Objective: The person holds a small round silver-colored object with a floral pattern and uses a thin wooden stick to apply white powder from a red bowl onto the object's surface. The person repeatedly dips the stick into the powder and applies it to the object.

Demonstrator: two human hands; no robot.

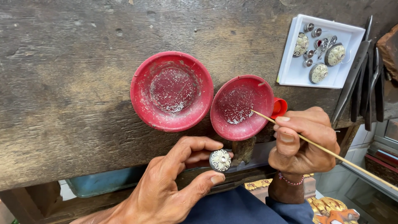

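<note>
My left hand (174, 178) pinches a small round silver filigree piece (220, 160) between thumb and fingers, just below the bench edge. My right hand (304, 141) grips a thin wooden stick (331, 153). The stick's tip rests inside the smaller red dish (240, 124), which holds tiny silver grains. A larger red dish (143, 95) with more silver grains sits to its left on the worn wooden bench (62, 83).
A white square tray (290, 66) at the upper right holds several silver filigree pieces and small fittings. Dark metal tweezers and tools (365, 79) lie beside it. A small red cap (280, 107) peeks from behind the smaller dish. A blue tray (99, 182) sits under the bench.
</note>
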